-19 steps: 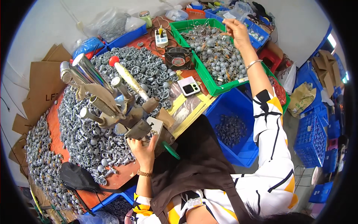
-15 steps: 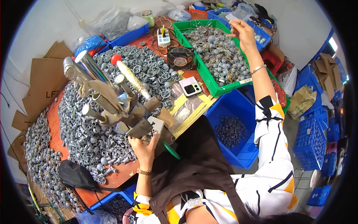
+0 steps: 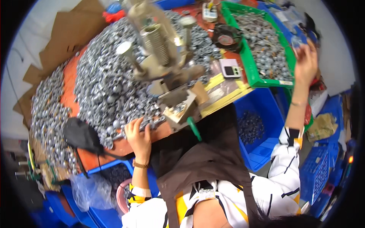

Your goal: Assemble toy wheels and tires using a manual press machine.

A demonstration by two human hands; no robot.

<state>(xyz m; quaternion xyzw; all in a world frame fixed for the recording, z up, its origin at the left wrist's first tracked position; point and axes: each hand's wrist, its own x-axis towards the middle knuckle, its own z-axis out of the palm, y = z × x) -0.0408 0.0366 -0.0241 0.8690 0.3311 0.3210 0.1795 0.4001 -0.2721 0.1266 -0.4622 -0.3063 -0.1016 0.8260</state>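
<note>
Head: left hand [image 3: 137, 140] seemingly touches grey parts [image 3: 108, 81].

Small grey parts [image 3: 110, 76], loosely heaped

Along the upper left, a plain white wall [image 3: 32, 38], with a thin dark cable [image 3: 17, 57] hanging down. In front of it, brown cardboard sheets [image 3: 74, 34] upright behind an orange-red worktable [image 3: 69, 85]. On the far right, another wall [image 3: 336, 53], bare and greyish white. Below that, a beige sack [image 3: 322, 127] beside blue plastic crates [image 3: 315, 171]. Right of the table, a sliver of grey floor [image 3: 267, 168]. Near the right edge, a small glowing orange light [image 3: 350, 159], blurred against dark surroundings.
</note>
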